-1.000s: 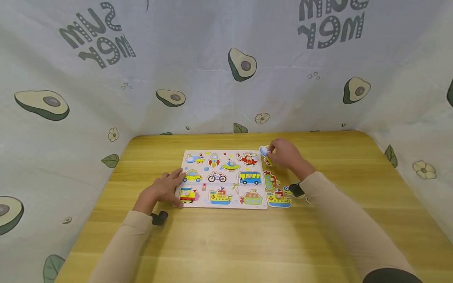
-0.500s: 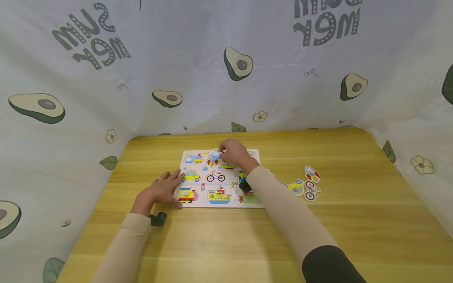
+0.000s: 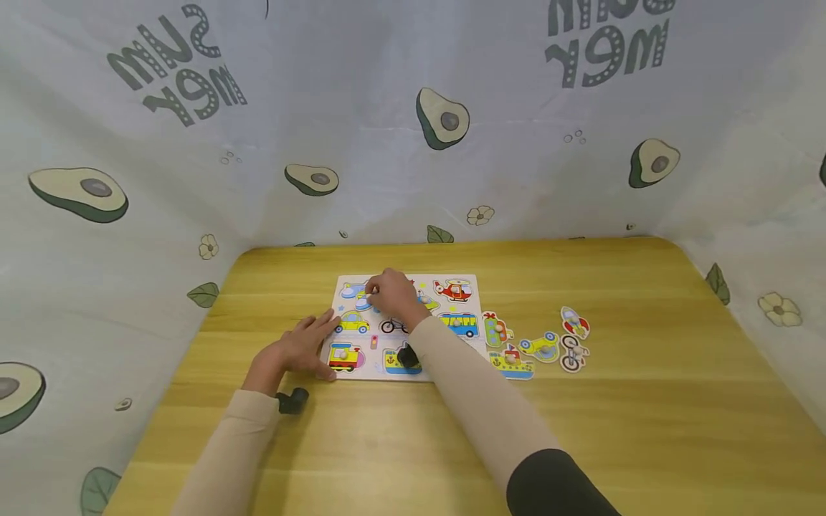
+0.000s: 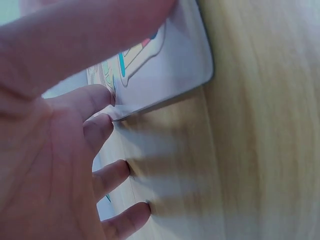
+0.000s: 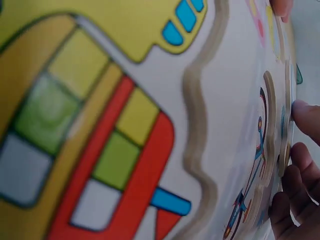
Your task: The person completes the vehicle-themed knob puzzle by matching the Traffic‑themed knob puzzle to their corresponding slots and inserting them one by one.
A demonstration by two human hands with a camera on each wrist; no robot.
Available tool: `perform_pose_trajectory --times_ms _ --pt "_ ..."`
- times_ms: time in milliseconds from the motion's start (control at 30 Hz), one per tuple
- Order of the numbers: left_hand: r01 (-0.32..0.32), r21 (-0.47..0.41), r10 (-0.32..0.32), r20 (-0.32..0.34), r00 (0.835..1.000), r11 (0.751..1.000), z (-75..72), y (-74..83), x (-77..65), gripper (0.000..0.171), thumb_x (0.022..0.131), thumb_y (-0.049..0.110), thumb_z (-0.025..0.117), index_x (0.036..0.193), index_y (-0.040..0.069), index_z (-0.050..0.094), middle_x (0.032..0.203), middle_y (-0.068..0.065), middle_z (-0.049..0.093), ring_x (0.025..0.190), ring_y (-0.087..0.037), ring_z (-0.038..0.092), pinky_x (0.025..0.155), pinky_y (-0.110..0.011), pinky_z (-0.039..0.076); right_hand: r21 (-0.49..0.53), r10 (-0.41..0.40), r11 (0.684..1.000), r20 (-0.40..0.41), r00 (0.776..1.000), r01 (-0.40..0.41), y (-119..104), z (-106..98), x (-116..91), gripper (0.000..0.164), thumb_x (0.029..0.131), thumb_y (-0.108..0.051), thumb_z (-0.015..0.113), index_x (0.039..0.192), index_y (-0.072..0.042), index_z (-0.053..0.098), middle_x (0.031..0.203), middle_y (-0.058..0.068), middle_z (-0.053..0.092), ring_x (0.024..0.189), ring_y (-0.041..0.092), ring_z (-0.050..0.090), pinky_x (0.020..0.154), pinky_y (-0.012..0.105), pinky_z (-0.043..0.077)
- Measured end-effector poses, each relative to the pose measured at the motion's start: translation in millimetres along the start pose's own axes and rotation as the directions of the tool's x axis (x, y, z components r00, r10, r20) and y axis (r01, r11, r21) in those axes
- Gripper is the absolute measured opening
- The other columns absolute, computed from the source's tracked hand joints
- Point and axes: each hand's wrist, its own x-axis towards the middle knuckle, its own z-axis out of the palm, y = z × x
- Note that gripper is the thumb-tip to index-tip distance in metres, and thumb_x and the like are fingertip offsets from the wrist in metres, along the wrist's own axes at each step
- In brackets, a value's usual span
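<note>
Head view: the right hand (image 3: pixel 393 296) pinches the plane piece (image 3: pixel 363 302) over the puzzle board (image 3: pixel 373 366); best match it to the plane hole (image 3: pixel 348 291) before pushing. Left wrist: the left hand (image 4: pixel 60 135), spread, touches the board. Right wrist: fingers (image 5: pixel 306 157) near the bicycle picture (image 5: pixel 260 131).

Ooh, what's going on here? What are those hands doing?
Someone is doing a picture puzzle. Their right hand holds a partly hidden piece, maybe the airplane, over the puzzle board, near the airplane picture. Their left hand rests at the board's left edge. The train, bus and helicopter are in place. The submarine, boat, car, rocket and bicycle pieces lie to the right.
</note>
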Motion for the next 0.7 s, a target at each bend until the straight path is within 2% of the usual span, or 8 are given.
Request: perform_pose_trajectory --times_ms 267,433,567,700 --pt "0.015 0.008 -0.015 -0.015 1.0 1.0 2.8 -2.4 0.6 0.109 0.072 0.034 0.087 0.159 0.014 0.024 0.169 -0.011 0.009 0.152 -0.047 0.01 0.114 -0.075 0.016 -0.027 0.048 0.998 -0.054 0.997 -0.049 -7.9 14.9 11.5 0.019 0.095 -0.027 0.066 0.109 -0.019 0.075 0.11 0.004 0.068 0.102 0.022 0.056 0.086 0.036 0.051" --pt "0.023 0.002 -0.023 -0.011 1.0 1.0 2.0 -1.6 1.0 0.108 0.073 0.034 0.087 0.159 0.013 0.024 0.169 -0.01 0.009 0.152 -0.046 0.009 0.116 -0.073 0.015 0.009 0.089 0.996 -0.092 0.992 -0.089 -13.2 21.7 17.0 0.018 0.096 -0.029 0.065 0.107 -0.016 0.069 0.104 0.001 0.071 0.097 0.022 0.05 0.086 0.035 0.046" --pt "0.022 0.012 -0.021 -0.005 1.0 1.0 1.8 -0.3 2.5 0.108 0.074 0.034 0.086 0.159 0.013 0.023 0.169 -0.01 0.008 0.153 -0.045 0.009 0.116 -0.073 0.016 0.014 0.052 0.999 -0.129 0.99 -0.051 -12.3 22.0 20.5 0.013 0.094 -0.028 0.068 0.099 -0.016 0.071 0.092 0.0 0.069 0.093 0.02 0.049 0.082 0.032 0.043" --pt "0.024 -0.002 -0.024 0.008 1.0 1.0 1.9 0.6 3.4 0.108 0.075 0.032 0.086 0.159 0.012 0.021 0.169 -0.011 0.006 0.153 -0.045 0.006 0.116 -0.073 0.014 -0.001 0.019 1.0 -0.105 0.994 -0.019 -12.5 19.5 23.1 0.01 0.093 -0.027 0.07 0.092 -0.017 0.071 0.088 -0.001 0.067 0.092 0.02 0.049 0.082 0.032 0.043"
